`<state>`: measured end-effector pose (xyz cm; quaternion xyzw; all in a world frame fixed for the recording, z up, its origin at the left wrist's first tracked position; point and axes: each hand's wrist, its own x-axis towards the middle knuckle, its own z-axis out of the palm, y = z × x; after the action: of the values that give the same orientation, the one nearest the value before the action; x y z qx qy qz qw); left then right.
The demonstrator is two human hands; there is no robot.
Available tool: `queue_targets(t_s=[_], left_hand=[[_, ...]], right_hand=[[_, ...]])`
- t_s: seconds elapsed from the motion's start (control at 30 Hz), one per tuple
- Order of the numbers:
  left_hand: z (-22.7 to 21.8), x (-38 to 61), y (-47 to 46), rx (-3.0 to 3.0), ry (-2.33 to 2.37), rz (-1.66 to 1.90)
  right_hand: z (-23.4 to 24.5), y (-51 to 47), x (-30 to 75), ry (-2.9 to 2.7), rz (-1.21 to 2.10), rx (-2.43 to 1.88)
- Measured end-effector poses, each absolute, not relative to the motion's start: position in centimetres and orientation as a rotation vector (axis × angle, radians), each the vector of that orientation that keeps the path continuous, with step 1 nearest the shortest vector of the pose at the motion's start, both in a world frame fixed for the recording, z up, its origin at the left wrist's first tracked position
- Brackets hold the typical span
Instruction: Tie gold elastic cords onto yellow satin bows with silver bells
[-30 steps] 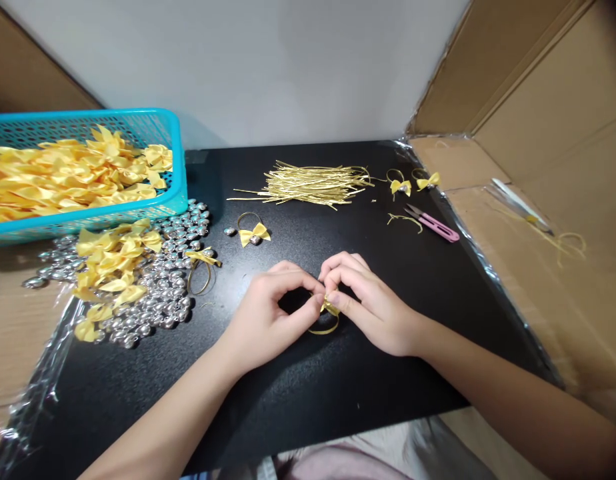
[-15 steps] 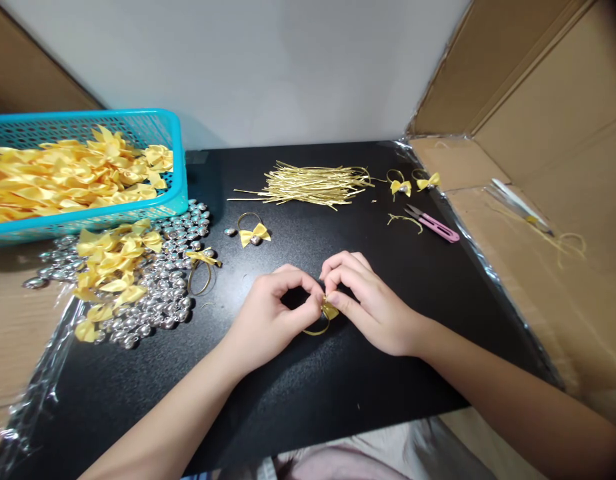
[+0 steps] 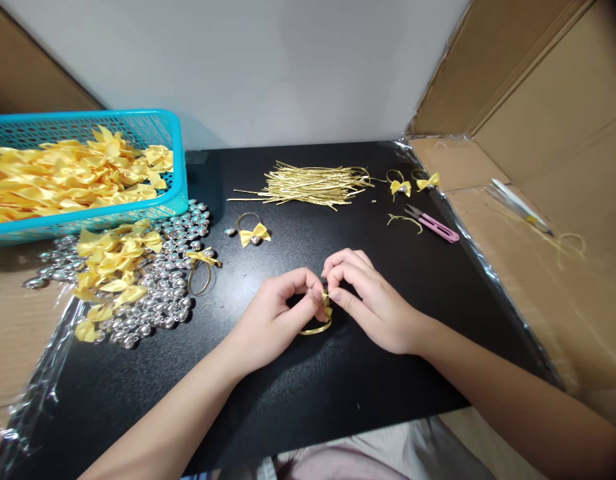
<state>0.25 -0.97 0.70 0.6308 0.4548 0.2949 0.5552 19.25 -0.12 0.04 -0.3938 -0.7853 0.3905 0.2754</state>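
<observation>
My left hand (image 3: 283, 310) and my right hand (image 3: 371, 300) meet above the black table, each with thumb and fingertips pinched together. Between them is a small yellow bow (image 3: 328, 311), mostly covered by the fingers. A gold cord loop (image 3: 315, 331) hangs below the left fingertips and rests near the table surface. Both hands appear to pinch the cord at the bow; the exact grip is hidden by the fingertips. Finished-looking loops with a bow and bell, such as the bow (image 3: 255, 235), lie beyond my left hand.
A blue basket (image 3: 181, 160) of yellow bows stands back left. Silver bells (image 3: 163, 303) and loose bows (image 3: 115, 263) lie before it. Gold cords (image 3: 315, 185) are piled at the back; pink thread snips (image 3: 433, 223) lie right. White snips (image 3: 521, 203) rest on cardboard (image 3: 538, 300).
The bow between my fingers has turned and shows more narrowly. The loop beneath has shifted slightly, and both hands keep their pinch in nearly the same place.
</observation>
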Motion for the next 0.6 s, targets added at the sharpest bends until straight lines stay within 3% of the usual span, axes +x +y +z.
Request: queue_targets(t_s=[0.6], left_hand=[[0.55,0.15,-1.01,1.597,1.249,0.736]], right_hand=[[-0.14,-0.06,19.33,-2.122,1.020,-1.051]])
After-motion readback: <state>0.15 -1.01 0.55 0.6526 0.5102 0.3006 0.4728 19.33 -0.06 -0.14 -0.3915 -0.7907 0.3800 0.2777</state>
